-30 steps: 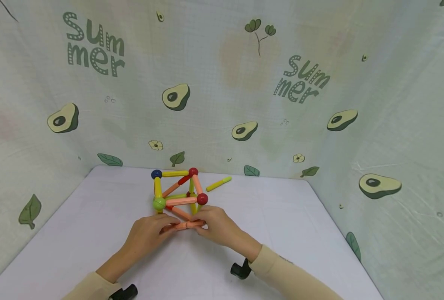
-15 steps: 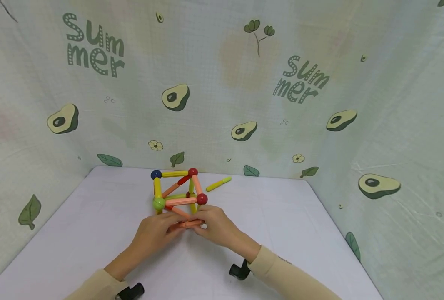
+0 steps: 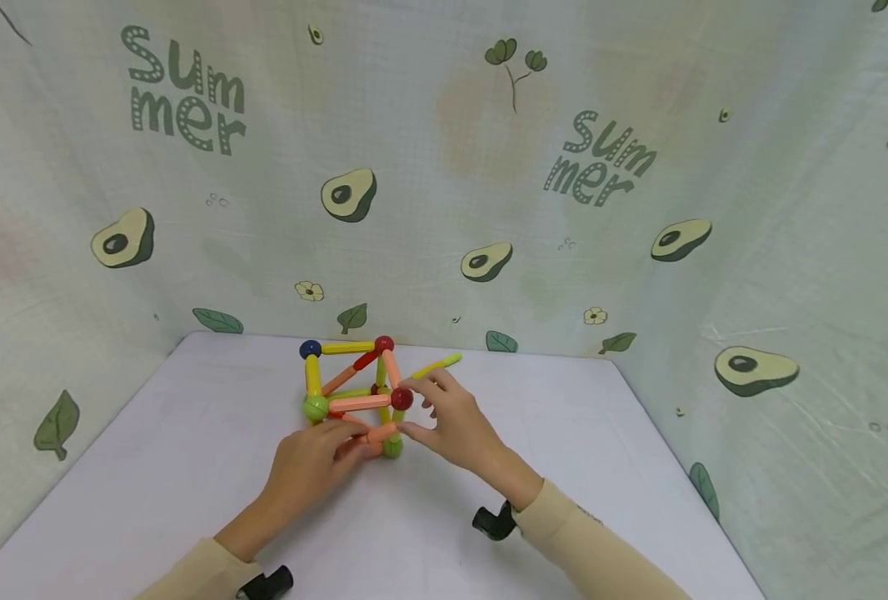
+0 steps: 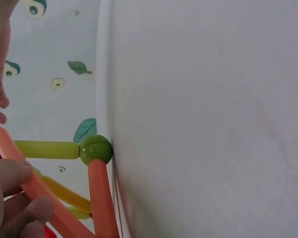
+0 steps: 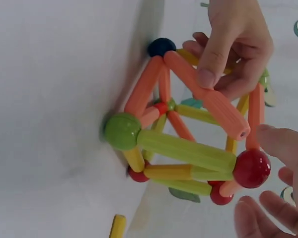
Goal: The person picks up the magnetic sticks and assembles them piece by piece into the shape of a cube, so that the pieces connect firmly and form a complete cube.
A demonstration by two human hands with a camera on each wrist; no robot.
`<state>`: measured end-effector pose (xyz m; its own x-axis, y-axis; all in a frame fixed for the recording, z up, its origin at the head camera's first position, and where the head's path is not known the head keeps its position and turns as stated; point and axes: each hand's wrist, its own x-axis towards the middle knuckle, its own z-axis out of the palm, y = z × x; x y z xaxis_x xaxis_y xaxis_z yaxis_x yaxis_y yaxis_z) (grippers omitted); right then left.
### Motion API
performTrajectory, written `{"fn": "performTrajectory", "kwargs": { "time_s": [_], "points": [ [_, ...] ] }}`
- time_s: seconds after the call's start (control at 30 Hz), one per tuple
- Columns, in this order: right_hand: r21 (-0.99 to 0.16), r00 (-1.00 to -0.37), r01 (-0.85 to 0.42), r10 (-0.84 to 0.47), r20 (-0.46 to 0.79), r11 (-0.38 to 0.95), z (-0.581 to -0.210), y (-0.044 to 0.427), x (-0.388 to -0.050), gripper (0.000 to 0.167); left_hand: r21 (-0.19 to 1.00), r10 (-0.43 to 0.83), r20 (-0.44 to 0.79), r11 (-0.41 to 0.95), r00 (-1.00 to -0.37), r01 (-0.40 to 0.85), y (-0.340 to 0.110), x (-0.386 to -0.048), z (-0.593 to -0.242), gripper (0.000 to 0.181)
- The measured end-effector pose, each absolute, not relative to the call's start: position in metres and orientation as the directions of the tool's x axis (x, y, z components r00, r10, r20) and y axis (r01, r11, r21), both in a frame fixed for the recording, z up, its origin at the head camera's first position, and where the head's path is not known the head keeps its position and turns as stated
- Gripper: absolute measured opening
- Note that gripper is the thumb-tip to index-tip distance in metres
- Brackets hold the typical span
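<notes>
A box-shaped frame of magnetic rods and balls stands on the table, with a red ball [image 3: 402,398] at its upper near right corner and a green ball [image 3: 392,447] below. My left hand [image 3: 307,468] pinches a salmon magnetic rod [image 3: 381,432], made of two lengths end to end. In the right wrist view it slopes from a dark blue ball [image 5: 162,47] to a free end. My right hand [image 3: 462,423] is beside the red ball, its fingers spread and loosely bent. Whether its fingertips touch the ball or the salmon rod beside it, I cannot tell.
Behind the frame lies a loose yellow and lime stick [image 3: 438,365]. The white table [image 3: 564,450] runs back to a hanging cloth [image 3: 414,225] printed with avocados. Black wrist cameras [image 3: 495,522] sit under both forearms.
My right hand has let go of the salmon rod and moved up and right to the red ball. The lower green ball is uncovered, and the rod's right end is raised.
</notes>
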<state>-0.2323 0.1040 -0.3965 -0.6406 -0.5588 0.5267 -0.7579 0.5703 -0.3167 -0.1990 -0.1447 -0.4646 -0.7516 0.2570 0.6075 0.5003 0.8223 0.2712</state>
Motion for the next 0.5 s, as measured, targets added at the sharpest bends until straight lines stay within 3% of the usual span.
{"fn": "performTrajectory", "kwargs": {
  "time_s": [0.1, 0.23, 0.5],
  "points": [
    [-0.340, -0.692, -0.718, -0.569, 0.445, 0.607, -0.397, 0.103, -0.238, 0.063, 0.280, 0.235, 0.598, 0.834, -0.766, 0.475, -0.144, -0.199, -0.464, 0.027],
    [-0.376, -0.715, -0.699, -0.585, 0.382, 0.608, -0.401, 0.099, -0.241, 0.066, 0.291, 0.206, 0.580, 0.852, -0.788, 0.436, -0.140, -0.198, -0.463, 0.026],
    [-0.366, -0.690, -0.721, -0.562, 0.457, 0.588, -0.406, 0.090, -0.244, 0.051, 0.292, 0.167, 0.620, 0.858, -0.767, 0.422, -0.139, -0.200, -0.463, 0.025]
  ]
}}
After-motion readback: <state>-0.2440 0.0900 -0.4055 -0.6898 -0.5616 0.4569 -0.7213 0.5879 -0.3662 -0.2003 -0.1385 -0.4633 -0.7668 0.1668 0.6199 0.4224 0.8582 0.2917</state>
